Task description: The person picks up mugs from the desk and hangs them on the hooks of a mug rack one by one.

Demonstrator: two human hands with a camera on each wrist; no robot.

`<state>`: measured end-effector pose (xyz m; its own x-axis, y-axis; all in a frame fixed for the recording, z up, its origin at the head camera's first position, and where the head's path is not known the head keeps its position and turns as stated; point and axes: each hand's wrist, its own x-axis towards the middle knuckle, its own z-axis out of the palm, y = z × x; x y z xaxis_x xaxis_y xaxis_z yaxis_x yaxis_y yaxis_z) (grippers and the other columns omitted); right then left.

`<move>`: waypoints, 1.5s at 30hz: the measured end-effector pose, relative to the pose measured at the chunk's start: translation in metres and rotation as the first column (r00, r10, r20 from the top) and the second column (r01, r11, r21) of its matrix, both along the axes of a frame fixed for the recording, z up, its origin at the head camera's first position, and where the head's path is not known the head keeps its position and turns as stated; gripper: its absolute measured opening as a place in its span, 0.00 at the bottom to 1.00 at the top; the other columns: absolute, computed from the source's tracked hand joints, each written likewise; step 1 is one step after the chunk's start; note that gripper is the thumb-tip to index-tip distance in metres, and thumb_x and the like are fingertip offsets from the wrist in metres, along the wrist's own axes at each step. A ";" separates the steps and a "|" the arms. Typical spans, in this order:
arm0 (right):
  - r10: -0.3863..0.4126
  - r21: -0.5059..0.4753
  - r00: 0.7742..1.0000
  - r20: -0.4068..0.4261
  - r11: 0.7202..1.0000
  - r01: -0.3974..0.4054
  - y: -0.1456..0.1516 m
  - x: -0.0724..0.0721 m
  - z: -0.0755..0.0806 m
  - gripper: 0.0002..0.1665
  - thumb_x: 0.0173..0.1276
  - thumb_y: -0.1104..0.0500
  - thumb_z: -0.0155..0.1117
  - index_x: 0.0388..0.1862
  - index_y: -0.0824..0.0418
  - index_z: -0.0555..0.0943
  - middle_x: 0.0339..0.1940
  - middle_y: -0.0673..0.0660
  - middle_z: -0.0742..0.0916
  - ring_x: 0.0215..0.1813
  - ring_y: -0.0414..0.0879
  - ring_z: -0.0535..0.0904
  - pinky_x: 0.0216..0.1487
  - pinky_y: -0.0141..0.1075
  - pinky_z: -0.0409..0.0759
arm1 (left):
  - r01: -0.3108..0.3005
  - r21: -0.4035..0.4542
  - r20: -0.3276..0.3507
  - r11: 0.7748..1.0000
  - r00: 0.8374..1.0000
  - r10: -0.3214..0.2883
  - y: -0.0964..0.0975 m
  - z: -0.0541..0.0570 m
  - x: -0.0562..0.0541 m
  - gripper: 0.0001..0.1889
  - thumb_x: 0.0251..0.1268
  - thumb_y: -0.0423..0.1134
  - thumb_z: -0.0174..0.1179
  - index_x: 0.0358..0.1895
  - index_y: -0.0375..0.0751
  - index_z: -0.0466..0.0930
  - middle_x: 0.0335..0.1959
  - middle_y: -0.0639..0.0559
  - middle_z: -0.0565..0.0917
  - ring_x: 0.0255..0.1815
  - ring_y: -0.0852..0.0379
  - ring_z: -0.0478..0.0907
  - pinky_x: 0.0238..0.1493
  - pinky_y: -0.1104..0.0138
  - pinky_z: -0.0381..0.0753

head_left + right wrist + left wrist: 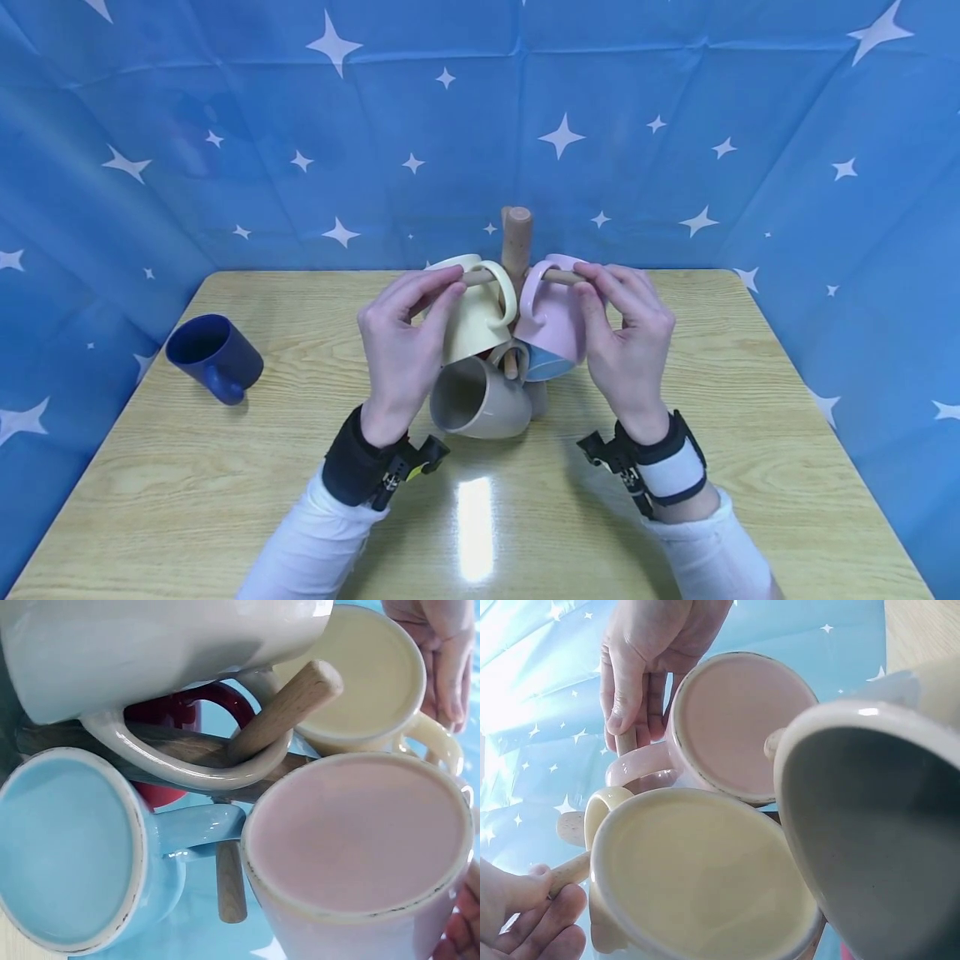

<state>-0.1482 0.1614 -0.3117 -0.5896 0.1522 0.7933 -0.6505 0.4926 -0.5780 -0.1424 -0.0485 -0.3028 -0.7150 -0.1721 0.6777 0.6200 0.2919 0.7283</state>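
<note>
A wooden mug tree [517, 242] stands at the middle of the table. My left hand [401, 342] pinches the end of its upper left peg [571, 871] between thumb and fingers. From that peg a cream mug [476, 321] hangs by its handle, base toward me. Opposite, my right hand [633, 333] pinches the tip of the upper right peg [561, 277], which passes through the handle of a pink mug [551, 321]. Below them, a grey-white mug [491, 404] hangs on a front peg [289, 709], its mouth turned left. A light blue mug [67, 847] hangs beneath the pink one.
Partly hidden behind the tree's post is a red mug [161, 795]. A dark blue mug [217, 354] lies apart at the table's left. The wooden table [750, 417] meets a blue star-patterned curtain [480, 125] at the back and sides.
</note>
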 end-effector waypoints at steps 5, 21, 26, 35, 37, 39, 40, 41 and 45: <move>0.013 -0.014 1.000 -0.004 1.000 -0.013 -0.001 -0.003 -0.001 0.09 0.71 0.72 0.67 0.47 0.73 0.89 0.39 0.72 0.90 0.47 0.47 0.82 0.51 0.22 0.75 | -0.007 0.006 -0.003 1.000 1.000 0.007 0.000 0.000 0.001 0.08 0.64 0.26 0.71 0.45 0.26 0.90 0.42 0.33 0.92 0.45 0.40 0.91 0.53 0.76 0.86; 0.109 -0.077 0.993 0.050 0.991 -0.105 0.003 -0.011 0.003 0.10 0.72 0.72 0.65 0.48 0.76 0.88 0.43 0.75 0.90 0.53 0.27 0.80 0.56 0.20 0.81 | -0.015 -0.036 -0.046 0.999 0.999 0.014 0.001 -0.001 0.006 0.08 0.64 0.27 0.71 0.44 0.26 0.91 0.41 0.33 0.92 0.44 0.42 0.92 0.52 0.78 0.86; 0.131 -0.068 0.989 0.067 0.990 -0.126 0.005 -0.017 0.003 0.10 0.72 0.72 0.66 0.48 0.77 0.87 0.44 0.75 0.90 0.51 0.27 0.80 0.54 0.20 0.80 | -0.008 -0.044 -0.063 0.999 0.998 0.005 0.002 -0.001 0.007 0.08 0.64 0.26 0.71 0.44 0.26 0.91 0.41 0.33 0.92 0.43 0.42 0.92 0.52 0.77 0.86; 0.217 -0.122 0.971 0.097 0.971 -0.205 0.008 -0.030 0.003 0.11 0.73 0.73 0.64 0.50 0.79 0.86 0.45 0.68 0.92 0.53 0.31 0.83 0.59 0.23 0.83 | -0.008 -0.085 -0.086 0.996 0.996 0.001 0.004 -0.001 0.010 0.08 0.62 0.27 0.73 0.44 0.28 0.91 0.40 0.35 0.92 0.44 0.43 0.92 0.55 0.74 0.87; 0.235 -0.129 0.966 0.110 0.967 -0.220 0.009 -0.034 0.004 0.12 0.74 0.72 0.63 0.51 0.78 0.86 0.45 0.54 0.93 0.52 0.32 0.83 0.58 0.24 0.84 | -0.010 -0.104 -0.095 0.995 0.995 0.001 0.004 -0.001 0.012 0.08 0.62 0.28 0.73 0.44 0.28 0.91 0.40 0.35 0.92 0.44 0.44 0.92 0.54 0.71 0.88; 0.250 -0.137 0.961 0.122 0.963 -0.233 0.010 -0.038 0.004 0.12 0.74 0.72 0.63 0.52 0.77 0.87 0.44 0.40 0.92 0.50 0.32 0.84 0.55 0.23 0.84 | -0.018 -0.129 -0.107 0.992 0.994 0.004 0.005 0.000 0.013 0.09 0.62 0.28 0.73 0.44 0.29 0.92 0.40 0.36 0.93 0.43 0.44 0.92 0.53 0.67 0.89; 0.255 -0.137 0.958 0.131 0.962 -0.237 0.011 -0.039 0.005 0.12 0.74 0.71 0.63 0.52 0.77 0.87 0.43 0.34 0.90 0.50 0.31 0.85 0.54 0.23 0.84 | -0.020 -0.140 -0.113 0.990 0.994 0.004 0.005 0.000 0.014 0.09 0.63 0.28 0.73 0.45 0.29 0.92 0.39 0.36 0.93 0.43 0.44 0.92 0.52 0.66 0.90; 0.261 -0.140 0.955 0.140 0.960 -0.242 0.011 -0.041 0.006 0.12 0.74 0.71 0.63 0.52 0.77 0.87 0.43 0.30 0.89 0.49 0.31 0.85 0.53 0.22 0.84 | -0.021 -0.150 -0.119 0.988 0.993 0.003 0.006 0.001 0.015 0.09 0.63 0.28 0.72 0.45 0.29 0.92 0.40 0.36 0.93 0.43 0.44 0.92 0.52 0.64 0.90; 0.274 -0.129 0.945 0.177 0.958 -0.254 0.013 -0.047 0.008 0.13 0.75 0.70 0.64 0.53 0.74 0.87 0.42 0.29 0.89 0.46 0.28 0.87 0.47 0.20 0.83 | -0.015 -0.181 -0.128 0.983 0.992 -0.008 0.008 0.001 0.018 0.09 0.64 0.27 0.71 0.46 0.29 0.91 0.40 0.36 0.92 0.45 0.45 0.92 0.54 0.63 0.90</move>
